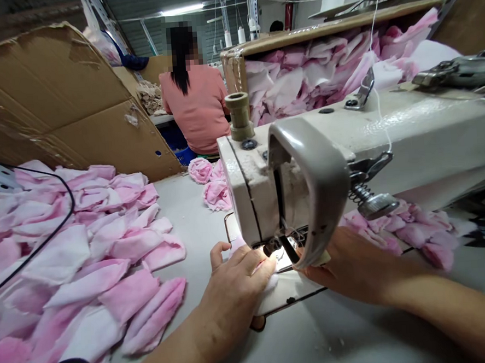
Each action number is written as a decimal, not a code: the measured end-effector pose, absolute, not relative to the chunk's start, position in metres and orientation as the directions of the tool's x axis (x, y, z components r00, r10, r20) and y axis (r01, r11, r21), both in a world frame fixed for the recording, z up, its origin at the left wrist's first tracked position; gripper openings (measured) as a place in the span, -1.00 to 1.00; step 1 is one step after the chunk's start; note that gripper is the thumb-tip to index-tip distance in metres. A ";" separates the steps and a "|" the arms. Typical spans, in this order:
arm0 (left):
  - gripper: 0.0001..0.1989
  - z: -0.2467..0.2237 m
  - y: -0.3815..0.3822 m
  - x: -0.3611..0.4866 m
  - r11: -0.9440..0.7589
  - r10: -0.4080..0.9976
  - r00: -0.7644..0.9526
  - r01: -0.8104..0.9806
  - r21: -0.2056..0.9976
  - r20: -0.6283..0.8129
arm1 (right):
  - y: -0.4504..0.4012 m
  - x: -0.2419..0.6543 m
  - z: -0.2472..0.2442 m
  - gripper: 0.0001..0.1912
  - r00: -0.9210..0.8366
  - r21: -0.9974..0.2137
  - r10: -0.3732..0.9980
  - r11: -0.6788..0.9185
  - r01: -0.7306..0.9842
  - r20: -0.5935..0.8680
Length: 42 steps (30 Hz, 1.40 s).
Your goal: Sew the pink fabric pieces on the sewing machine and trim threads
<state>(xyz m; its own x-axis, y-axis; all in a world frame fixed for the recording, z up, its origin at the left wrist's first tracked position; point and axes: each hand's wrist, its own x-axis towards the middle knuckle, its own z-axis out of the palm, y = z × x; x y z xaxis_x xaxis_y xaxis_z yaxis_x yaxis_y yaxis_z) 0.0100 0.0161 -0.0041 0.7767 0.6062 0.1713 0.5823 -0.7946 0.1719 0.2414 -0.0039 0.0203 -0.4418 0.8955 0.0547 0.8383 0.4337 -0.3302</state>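
Note:
A white industrial sewing machine (370, 124) stands in front of me, its needle area lit from below the head. My left hand (242, 277) lies left of the presser foot, thumb and fingers drawn together on a small pink-and-white fabric piece (270, 283). Most of that piece is covered by the hand. My right hand (346, 263) reaches in from the right beside the needle area. Its fingertips are hidden behind the grey curved guard (328, 181), so I cannot see what they hold.
Many pink-and-white fabric pieces (83, 257) are heaped at the left, with a black cable (69, 208) across them. Rolled pieces (216, 194) lie behind the machine head; more (418, 231) lie under its arm. Cardboard (57, 100) and a fabric-filled box (302, 79) stand behind. A person (197, 107) sits beyond.

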 end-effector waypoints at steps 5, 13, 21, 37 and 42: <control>-0.41 -0.002 0.020 0.011 -0.771 0.631 0.773 0.619 0.149 0.058 | -0.003 0.239 0.020 -0.76 -0.435 -0.327 0.900 0.420 0.847 0.029; -0.15 -0.006 0.027 0.007 -0.781 0.616 0.787 0.605 0.152 0.037 | -0.001 0.239 0.014 -0.75 -0.429 -0.348 0.902 0.420 0.838 0.058; -0.75 -0.007 0.021 0.003 -0.824 0.566 0.771 0.521 0.223 0.293 | -0.002 0.236 0.011 -0.84 -0.420 -0.348 0.906 0.410 0.843 0.050; -0.77 -0.010 0.021 0.011 -0.850 0.496 0.746 0.523 0.071 0.444 | -0.004 0.226 0.015 -0.83 -0.432 -0.337 0.902 0.409 0.848 0.008; -0.69 -0.011 0.020 0.009 -0.830 0.540 0.769 0.554 0.063 0.343 | -0.002 0.228 0.009 -0.82 -0.454 -0.387 0.889 0.441 0.810 0.063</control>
